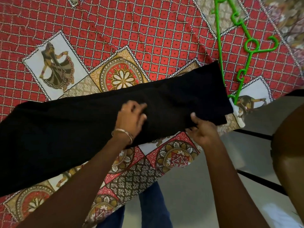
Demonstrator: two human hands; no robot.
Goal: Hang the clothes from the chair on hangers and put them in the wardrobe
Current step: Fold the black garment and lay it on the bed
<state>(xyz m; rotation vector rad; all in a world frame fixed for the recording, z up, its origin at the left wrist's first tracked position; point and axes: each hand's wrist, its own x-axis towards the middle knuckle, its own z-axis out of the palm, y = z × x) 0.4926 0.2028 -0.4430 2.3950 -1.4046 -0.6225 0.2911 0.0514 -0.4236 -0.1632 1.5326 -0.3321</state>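
Black cloth point(98, 122), a long folded garment, lies slantwise across the near edge of a bed, its narrow end pointing toward the upper right and its wider end running off the left side of the view. Left hand point(131, 117) rests on top of the fabric near its middle, fingers curled and bunched against the cloth as if pinching a fold, with a thin metal bangle point(122, 133) around the wrist. Right hand point(202, 129) grips the lower edge of the garment nearer its narrow end, thumb on top and fingers tucked under the fabric. Just beyond that narrow end a bright green plastic hanger point(236, 46) lies flat on the bedspread point(131, 30), its lower part touching or slipping beneath the cloth's end; which, I cannot tell. The bedspread is a red check print with floral medallions and dancer panels. Below the bed edge, blue trouser legs point(151, 206) stand on a grey floor point(189, 186).
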